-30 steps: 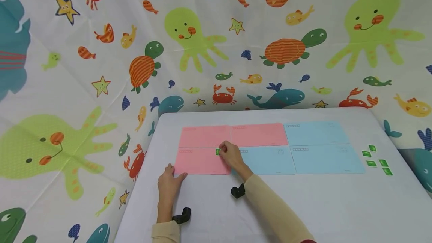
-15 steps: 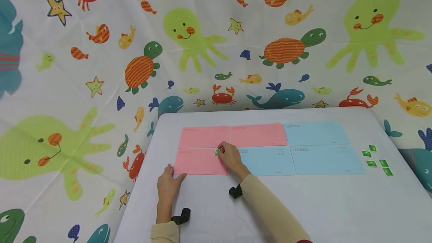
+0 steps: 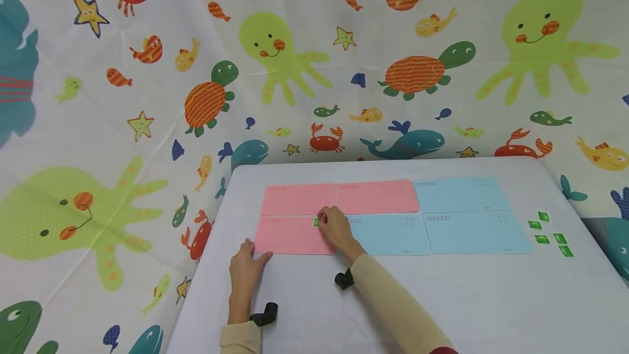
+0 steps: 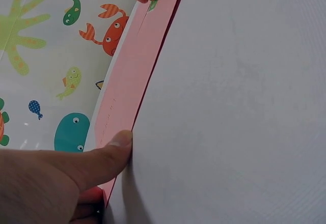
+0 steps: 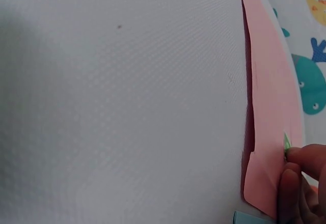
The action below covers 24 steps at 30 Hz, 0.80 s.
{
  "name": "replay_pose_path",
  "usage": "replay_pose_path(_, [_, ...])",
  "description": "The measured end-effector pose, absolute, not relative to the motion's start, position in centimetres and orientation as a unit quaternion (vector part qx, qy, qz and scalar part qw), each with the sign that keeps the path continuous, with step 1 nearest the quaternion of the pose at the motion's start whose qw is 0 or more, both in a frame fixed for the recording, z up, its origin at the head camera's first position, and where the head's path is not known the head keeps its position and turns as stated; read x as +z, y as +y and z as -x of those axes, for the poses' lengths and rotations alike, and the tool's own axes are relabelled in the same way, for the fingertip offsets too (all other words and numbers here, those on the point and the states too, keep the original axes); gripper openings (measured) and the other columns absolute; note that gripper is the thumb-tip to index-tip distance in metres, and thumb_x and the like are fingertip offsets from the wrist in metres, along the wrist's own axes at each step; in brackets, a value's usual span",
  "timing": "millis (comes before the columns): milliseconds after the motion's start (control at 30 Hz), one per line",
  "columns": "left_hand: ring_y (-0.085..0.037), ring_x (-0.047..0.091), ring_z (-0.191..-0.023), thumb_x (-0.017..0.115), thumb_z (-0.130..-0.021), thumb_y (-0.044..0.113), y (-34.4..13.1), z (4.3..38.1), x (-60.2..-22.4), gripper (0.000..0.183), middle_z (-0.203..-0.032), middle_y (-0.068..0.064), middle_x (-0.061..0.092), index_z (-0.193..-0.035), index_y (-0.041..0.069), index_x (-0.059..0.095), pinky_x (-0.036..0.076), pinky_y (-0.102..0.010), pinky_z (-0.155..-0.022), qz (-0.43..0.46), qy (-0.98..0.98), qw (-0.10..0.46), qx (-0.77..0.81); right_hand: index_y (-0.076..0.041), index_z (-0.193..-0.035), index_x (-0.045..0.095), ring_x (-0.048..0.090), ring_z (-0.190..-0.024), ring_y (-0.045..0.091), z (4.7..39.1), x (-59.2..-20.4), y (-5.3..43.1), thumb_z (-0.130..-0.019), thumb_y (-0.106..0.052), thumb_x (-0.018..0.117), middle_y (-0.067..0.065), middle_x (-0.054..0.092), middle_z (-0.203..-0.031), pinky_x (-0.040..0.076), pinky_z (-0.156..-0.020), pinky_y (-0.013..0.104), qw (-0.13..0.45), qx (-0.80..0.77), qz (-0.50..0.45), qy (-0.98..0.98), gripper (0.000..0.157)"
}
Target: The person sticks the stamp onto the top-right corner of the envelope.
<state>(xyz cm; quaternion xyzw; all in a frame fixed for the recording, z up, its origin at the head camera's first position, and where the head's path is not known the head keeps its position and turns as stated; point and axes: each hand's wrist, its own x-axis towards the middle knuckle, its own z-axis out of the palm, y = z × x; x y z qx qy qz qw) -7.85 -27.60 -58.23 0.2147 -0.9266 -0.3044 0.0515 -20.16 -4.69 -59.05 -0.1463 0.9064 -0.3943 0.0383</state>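
In the head view, a pink envelope [image 3: 292,239] lies front left on the white table. My left hand [image 3: 245,269] rests at its lower left corner, fingers along the left edge and thumb touching the front edge. That thumb [image 4: 119,140] lies straight along the pink edge in the left wrist view. At the envelope's upper right corner my right hand [image 3: 339,229] pinches a small green stamp [image 3: 316,222] between thumb and fingers. Part of the stamp is hidden by the fingertips. The right wrist view shows the stamp [image 5: 287,141] at the fingertips, close over the pink paper.
Two more pink envelopes [image 3: 378,196] lie in the back row beside a blue one [image 3: 462,194]. Two blue envelopes [image 3: 474,236] continue the front row. Several loose green stamps [image 3: 542,239] lie at the right. A curtain with sea animals [image 3: 314,59] hangs behind the table.
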Motion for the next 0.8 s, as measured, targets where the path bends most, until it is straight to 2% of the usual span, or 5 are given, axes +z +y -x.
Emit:
replay_pose_path(233, [-0.051,0.039,-0.140,0.077,-0.087,0.027,-27.6,7.9,-58.2,0.068,-0.148,-0.033,0.044,-0.137,-0.012,0.052,0.036,-0.062,-0.112,-0.213,-0.927,0.050,-0.303,-0.009,-0.093,0.077,0.051,-0.077,0.012,19.9,-58.8,-4.5,-0.094,-0.010,0.066,0.003,0.062,-0.087,0.046,-0.067,0.025,0.023,-0.379,0.165,0.910,0.011])
replay_pose_path(533, [-0.052,0.040,-0.139,0.078,-0.087,0.025,-27.7,8.1,-58.1,0.067,-0.148,-0.033,0.044,-0.137,-0.012,0.053,0.038,-0.061,-0.112,-0.208,-0.929,0.056,-0.301,-0.003,-0.104,0.072,0.055,-0.079,0.014,20.0,-58.7,-4.2,-0.097,-0.009,0.062,0.008,0.066,-0.091,0.049,-0.071,0.027,0.023,-0.445,0.158,0.881,0.014])
replay_pose_path(800, [-0.053,0.039,-0.139,0.077,-0.087,0.025,-27.8,7.8,-58.3,0.067,-0.148,-0.033,0.044,-0.136,-0.012,0.053,0.037,-0.063,-0.112,-0.210,-0.928,0.052,-0.304,0.000,-0.112,0.068,0.053,-0.078,0.015,19.7,-58.5,-3.5,-0.098,-0.005,0.056,0.009,0.066,-0.093,0.048,-0.071,0.026,0.033,-0.477,0.145,0.866,0.019])
